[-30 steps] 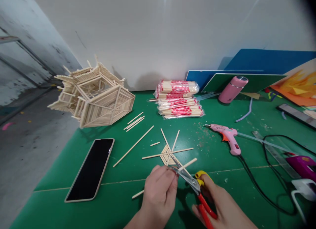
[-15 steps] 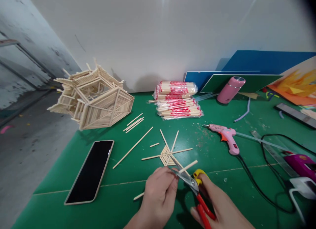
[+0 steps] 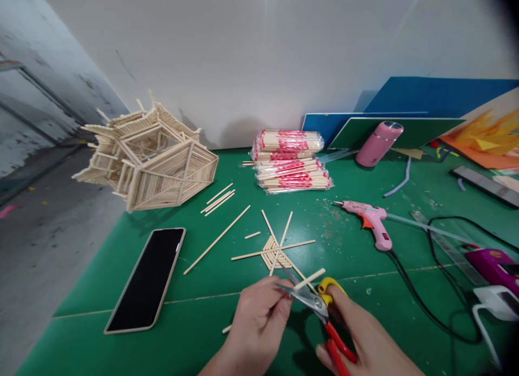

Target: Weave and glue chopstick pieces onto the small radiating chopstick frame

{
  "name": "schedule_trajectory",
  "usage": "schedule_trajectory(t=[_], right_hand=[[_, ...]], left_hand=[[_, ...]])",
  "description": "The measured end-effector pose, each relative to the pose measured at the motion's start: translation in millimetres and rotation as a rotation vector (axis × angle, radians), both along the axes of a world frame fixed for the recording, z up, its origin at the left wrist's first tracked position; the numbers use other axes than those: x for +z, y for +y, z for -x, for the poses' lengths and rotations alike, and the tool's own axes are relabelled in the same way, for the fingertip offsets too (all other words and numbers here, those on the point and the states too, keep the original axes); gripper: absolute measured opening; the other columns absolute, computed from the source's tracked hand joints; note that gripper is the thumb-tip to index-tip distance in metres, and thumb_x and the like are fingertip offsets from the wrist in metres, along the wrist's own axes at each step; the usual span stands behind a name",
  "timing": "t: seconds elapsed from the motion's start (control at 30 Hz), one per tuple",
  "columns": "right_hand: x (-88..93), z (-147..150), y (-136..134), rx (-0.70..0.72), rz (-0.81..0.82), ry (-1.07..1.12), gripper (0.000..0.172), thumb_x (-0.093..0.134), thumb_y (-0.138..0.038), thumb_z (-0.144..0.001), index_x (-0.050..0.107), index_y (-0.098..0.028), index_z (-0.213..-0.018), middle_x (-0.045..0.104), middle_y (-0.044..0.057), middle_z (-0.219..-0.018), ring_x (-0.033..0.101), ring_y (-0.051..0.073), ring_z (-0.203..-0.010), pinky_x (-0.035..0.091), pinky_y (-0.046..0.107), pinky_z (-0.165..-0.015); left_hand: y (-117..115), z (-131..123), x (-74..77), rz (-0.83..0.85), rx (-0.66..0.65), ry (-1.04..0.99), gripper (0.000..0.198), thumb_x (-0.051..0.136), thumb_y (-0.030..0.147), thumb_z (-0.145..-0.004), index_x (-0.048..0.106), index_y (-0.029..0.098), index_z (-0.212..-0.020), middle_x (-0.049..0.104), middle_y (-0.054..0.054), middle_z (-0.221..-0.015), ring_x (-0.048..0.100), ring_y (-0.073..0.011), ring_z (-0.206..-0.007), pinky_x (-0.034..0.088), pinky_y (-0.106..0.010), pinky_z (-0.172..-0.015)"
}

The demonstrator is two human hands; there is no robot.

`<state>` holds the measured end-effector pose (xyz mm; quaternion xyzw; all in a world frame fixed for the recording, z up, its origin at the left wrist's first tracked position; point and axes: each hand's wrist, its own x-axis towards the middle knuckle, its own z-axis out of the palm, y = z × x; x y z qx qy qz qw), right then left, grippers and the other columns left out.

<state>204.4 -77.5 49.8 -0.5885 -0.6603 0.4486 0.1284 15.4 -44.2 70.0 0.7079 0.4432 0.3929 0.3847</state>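
My left hand (image 3: 263, 314) is closed around a thin wooden stick (image 3: 310, 278), whose one end sticks out to the right and the other at the lower left. My right hand (image 3: 360, 332) grips a pair of scissors (image 3: 320, 304) with red and yellow handles. The scissor blades are spread, with the stick between them close to my left fingertips. Just beyond the blades, a star-shaped frame of crossed sticks (image 3: 279, 248) lies on the green table, partly filled with short pieces. Left of it are a short stick piece (image 3: 252, 235) and a long stick (image 3: 217, 239).
A stick-built model (image 3: 162, 159) stands at the back left, behind a phone (image 3: 146, 281). Wrapped stick bundles (image 3: 290, 162) lie against the wall. To the right are a pink glue gun (image 3: 371, 219) with its cable, a pink bottle (image 3: 380, 143) and a ruler (image 3: 448, 251).
The view has shifted slightly. My hands, the stick and the scissors keep nearly the same position, with the blades still spread around the stick.
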Motion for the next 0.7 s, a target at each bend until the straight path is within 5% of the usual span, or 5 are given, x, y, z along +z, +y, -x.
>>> schedule_trajectory(t=[0.43, 0.6, 0.7], right_hand=[[8.4, 7, 2, -0.009, 0.026, 0.091, 0.044, 0.06, -0.033, -0.066, 0.042, -0.019, -0.103, 0.061, 0.005, -0.087, 0.059, 0.016, -0.073, 0.047, 0.023, -0.065], [8.8, 6, 3, -0.016, 0.041, 0.044, 0.044, 0.058, -0.036, -0.068, 0.042, -0.019, -0.105, 0.059, 0.004, -0.083, 0.057, 0.015, -0.069, 0.046, 0.023, -0.064], [11.5, 5, 5, -0.006, 0.044, 0.006, 0.049, 0.058, -0.038, -0.067, 0.042, -0.018, -0.108, 0.059, 0.004, -0.082, 0.056, 0.016, -0.068, 0.046, 0.025, -0.065]], left_hand=[[6, 2, 7.7, 0.292, -0.041, -0.098, 0.022, 0.044, 0.017, -0.079, 0.062, 0.015, -0.068, 0.061, -0.002, -0.065, 0.055, -0.0116, -0.061, 0.044, -0.018, -0.056], [-3, -4, -5.8, -0.026, 0.122, 0.125, 0.021, 0.04, 0.016, -0.08, 0.057, 0.015, -0.067, 0.058, -0.004, -0.064, 0.054, -0.0128, -0.058, 0.043, -0.02, -0.054], [-3, -5, -7.3, -0.107, 0.097, 0.145, 0.022, 0.039, 0.015, -0.08, 0.056, 0.015, -0.066, 0.058, -0.004, -0.064, 0.054, -0.0133, -0.059, 0.043, -0.021, -0.056]])
